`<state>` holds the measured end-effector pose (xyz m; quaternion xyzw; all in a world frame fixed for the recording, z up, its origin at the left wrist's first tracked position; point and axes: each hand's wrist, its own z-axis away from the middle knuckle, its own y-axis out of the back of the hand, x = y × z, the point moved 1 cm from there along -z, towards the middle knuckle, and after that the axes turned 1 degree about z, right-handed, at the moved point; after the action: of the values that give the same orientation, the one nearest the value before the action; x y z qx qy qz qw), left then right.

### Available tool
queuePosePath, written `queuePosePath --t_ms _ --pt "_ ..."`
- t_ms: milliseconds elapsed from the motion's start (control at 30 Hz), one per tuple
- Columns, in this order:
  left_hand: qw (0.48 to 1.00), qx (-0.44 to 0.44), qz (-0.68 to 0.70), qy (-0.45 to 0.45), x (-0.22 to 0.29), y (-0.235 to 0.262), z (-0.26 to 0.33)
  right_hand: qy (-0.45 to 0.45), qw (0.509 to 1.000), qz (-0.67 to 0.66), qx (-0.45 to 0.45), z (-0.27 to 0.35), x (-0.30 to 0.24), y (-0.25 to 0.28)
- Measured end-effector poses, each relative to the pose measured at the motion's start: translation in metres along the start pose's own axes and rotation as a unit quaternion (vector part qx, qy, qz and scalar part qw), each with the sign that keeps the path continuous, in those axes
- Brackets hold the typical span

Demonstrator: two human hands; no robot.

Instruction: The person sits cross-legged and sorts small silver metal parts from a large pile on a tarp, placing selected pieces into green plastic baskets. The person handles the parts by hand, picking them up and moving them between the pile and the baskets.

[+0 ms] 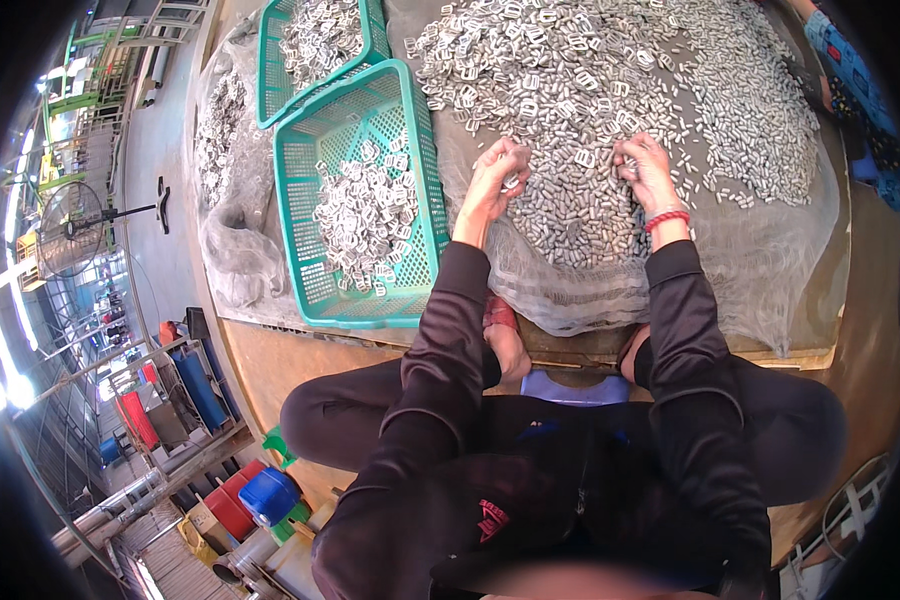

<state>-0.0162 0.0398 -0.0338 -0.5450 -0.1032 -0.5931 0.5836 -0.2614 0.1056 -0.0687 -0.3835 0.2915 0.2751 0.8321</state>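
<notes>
My left hand [498, 175] is curled closed just above the near edge of the pile, with something pale and metallic, probably buckles, showing between its fingers. Level with it on the right, my right hand [648, 172] has thumb and fingertips pinched together; a small light piece seems to show at the tips, too small to name. Between the two hands lies a heap of small grey metal pellets [575, 215]. Flat silver slide buckles [586, 157] are scattered over it, thicker towards the far side.
Left of my left arm stands a green plastic basket [426, 235] part-filled with buckles; a second green basket [378, 30] is behind it. Grey netting [560, 295] lies under the pile. Another person's patterned sleeve [842, 65] reaches in at the far right. A purple stool [573, 389] is between my feet.
</notes>
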Motion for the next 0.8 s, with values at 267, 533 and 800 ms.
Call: queuePosePath --t_ms 267,533,800 --pt "0.978 -0.175 0.109 0.045 0.019 -0.050 0.057 -0.039 0.993 0.093 -0.067 0.029 -0.024 -0.008" --pt "0.635 0.022 -0.767 -0.093 -0.049 -0.071 0.068 0.194 0.706 0.681 0.031 0.012 0.018 -0.042" --pt "0.796 0.051 -0.587 -0.137 -0.024 -0.031 0.040 0.200 0.869 0.450 0.051 -0.002 0.031 -0.026"
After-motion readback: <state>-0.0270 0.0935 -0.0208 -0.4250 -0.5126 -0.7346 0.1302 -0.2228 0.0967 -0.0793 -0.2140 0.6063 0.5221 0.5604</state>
